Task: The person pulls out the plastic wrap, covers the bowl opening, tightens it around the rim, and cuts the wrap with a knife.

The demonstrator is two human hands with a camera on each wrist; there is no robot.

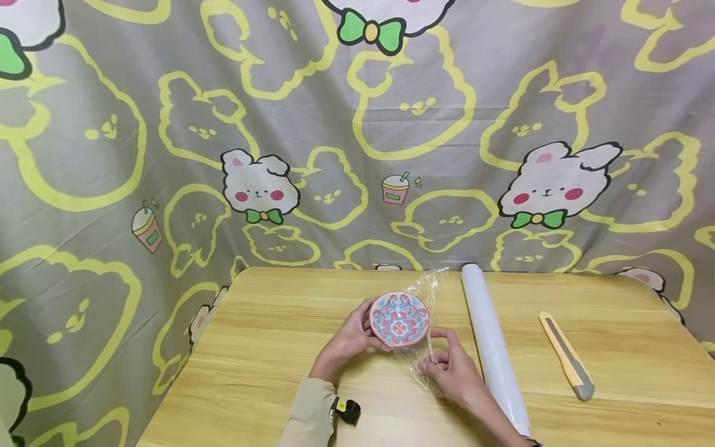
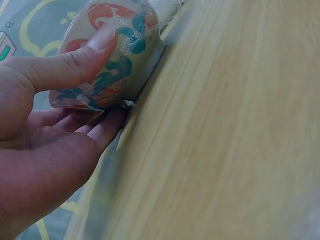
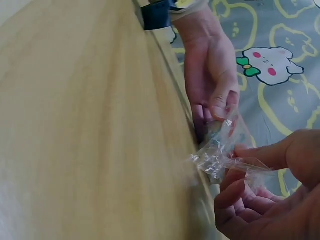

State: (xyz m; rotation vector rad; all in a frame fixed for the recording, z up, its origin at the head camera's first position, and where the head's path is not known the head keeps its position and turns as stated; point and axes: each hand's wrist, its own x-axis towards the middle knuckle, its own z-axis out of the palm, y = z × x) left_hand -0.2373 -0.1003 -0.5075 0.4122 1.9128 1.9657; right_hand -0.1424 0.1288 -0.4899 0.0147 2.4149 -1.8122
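Observation:
A small bowl (image 1: 399, 318) with a red and blue pattern is tilted so that its inside shows in the head view. My left hand (image 1: 353, 332) grips it from the left side, with the thumb on its patterned outer wall (image 2: 135, 55) in the left wrist view. Clear plastic wrap (image 3: 215, 160) clings about the bowl, its loose edges sticking out at the upper right and below. On the bowl's right, my right hand (image 1: 455, 369) pinches a bunched piece of the wrap between thumb and fingers.
Right of my hands lies a long white roll (image 1: 494, 347), running front to back on the wooden table (image 1: 251, 354). Farther right is a yellow and grey utility knife (image 1: 565, 354). A printed curtain (image 1: 329, 124) hangs behind the table.

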